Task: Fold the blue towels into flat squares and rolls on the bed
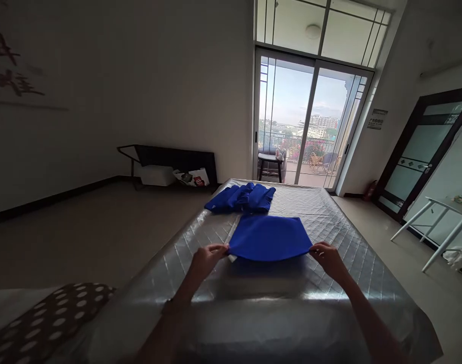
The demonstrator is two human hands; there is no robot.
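Observation:
A smooth blue cloth (269, 236) is stretched between my two hands, its near edge lifted off the silver quilted table cover (329, 222). My left hand (207, 257) pinches its near left corner, fingers closed. At the near right corner my right hand (329, 258) does the same. The cloth's near edge sags a little in the middle, and its far part lies toward the cover. Just beyond it, to the left, rests a bunched pile of blue cloth (242, 197).
Brown polka-dot fabric (52, 318) lies at the lower left. Along the left wall stands a black bench-like frame (178, 156) with a white box (156, 175) and a printed bag. A white-legged table (443, 207) is on the right. Sliding glass doors (307, 121) are beyond the table.

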